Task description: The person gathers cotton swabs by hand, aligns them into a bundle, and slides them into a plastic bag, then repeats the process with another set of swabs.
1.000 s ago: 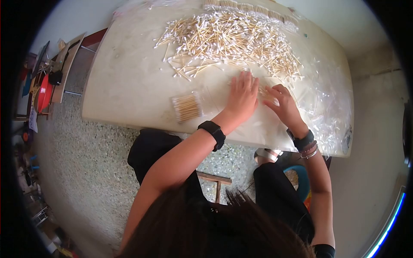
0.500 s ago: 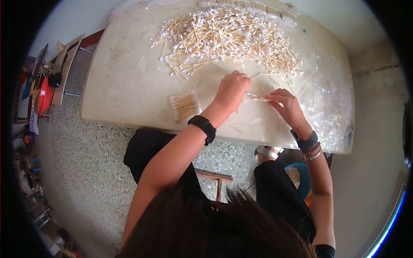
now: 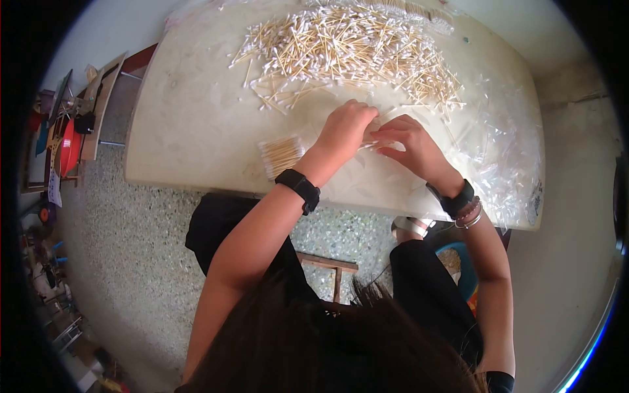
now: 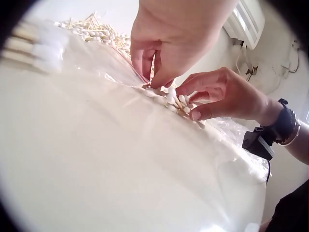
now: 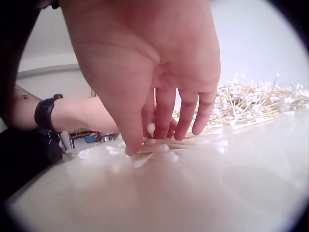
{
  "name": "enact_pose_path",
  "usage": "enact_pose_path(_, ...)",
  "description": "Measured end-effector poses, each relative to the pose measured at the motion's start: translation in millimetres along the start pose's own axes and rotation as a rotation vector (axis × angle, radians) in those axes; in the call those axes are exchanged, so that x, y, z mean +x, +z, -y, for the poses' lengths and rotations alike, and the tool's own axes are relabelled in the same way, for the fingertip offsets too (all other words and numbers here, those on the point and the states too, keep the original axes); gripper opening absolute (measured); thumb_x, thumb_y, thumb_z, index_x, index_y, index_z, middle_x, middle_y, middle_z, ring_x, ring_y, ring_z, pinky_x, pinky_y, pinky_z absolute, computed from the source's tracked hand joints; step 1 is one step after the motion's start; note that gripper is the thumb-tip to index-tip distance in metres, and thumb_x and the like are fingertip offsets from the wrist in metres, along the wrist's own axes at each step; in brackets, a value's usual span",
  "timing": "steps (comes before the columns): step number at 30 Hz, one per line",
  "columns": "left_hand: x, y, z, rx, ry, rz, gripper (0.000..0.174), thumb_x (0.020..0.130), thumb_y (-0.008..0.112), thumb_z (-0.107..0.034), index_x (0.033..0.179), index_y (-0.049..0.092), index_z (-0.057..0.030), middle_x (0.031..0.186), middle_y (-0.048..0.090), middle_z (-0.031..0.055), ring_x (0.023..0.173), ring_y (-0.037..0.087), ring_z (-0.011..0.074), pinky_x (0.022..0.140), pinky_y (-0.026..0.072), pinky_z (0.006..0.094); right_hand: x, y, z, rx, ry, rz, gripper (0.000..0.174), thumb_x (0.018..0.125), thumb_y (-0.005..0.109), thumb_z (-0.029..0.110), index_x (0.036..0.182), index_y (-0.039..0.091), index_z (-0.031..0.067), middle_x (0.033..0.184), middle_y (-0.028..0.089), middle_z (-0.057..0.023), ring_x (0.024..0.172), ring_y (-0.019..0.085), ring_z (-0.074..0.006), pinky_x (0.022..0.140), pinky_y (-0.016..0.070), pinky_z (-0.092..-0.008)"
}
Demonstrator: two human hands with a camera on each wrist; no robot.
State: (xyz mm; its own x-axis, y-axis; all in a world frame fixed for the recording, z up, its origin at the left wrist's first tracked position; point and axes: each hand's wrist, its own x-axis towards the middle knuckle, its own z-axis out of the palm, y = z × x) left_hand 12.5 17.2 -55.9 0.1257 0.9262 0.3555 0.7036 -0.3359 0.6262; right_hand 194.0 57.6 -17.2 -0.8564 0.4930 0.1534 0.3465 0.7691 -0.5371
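Note:
My left hand [image 3: 346, 131] has its fingers bent down; in the left wrist view this hand [image 4: 178, 36] pinches the edge of a clear plastic bag [image 4: 108, 63]. Close beside it, my right hand [image 3: 414, 147] holds a small bunch of cotton swabs [image 4: 177, 101] between thumb and fingers, their white tips at the left hand's fingertips. The right wrist view shows the right hand [image 5: 149, 63] from the palm side, over swabs [image 5: 161, 151] low at the table. How far the swabs reach into the bag is hidden.
A large loose pile of swabs [image 3: 347, 52] spreads beyond the hands. A flat row of swabs in clear plastic [image 3: 282, 156] lies left of them. Crumpled clear bags [image 3: 501, 157] cover the table's right side, and packed bundles [image 3: 393, 5] line the far edge.
My right hand has moved left with the swabs, up to the left hand. My left hand has shifted slightly left, its fingers now bent where they lay spread a second ago.

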Motion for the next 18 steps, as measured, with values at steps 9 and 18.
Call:
enact_pose_path(9,-6.0,1.6,-9.0,-0.014,-0.132,0.114,0.040,0.076,0.066,-0.021,0.112,0.060,-0.0035,0.096,0.064,0.0155,0.096,0.057,0.0316,0.088,0.0400,0.0427,-7.1,-17.7,-10.3,0.046,0.205,-0.137,0.019,0.078,0.063,-0.001,0.095,0.069,0.0055,0.095,0.067,-0.0105,0.084,0.063,-0.0290,0.076,0.0503,-0.0334)
enact_pose_path(18,-24.3,17.7,-33.8,0.181,-0.195,-0.017,0.077,0.071,0.072,-0.032,0.135,0.038,-0.0065,0.116,0.050,0.0130,0.113,0.045,0.0304,0.098,0.0301,0.0465,10.1,-40.2,-40.7,0.093,0.166,-0.206,0.022,0.080,0.062,-0.001,0.100,0.069,0.0050,0.099,0.068,-0.0103,0.090,0.064,-0.0255,0.080,0.0507,-0.0317)
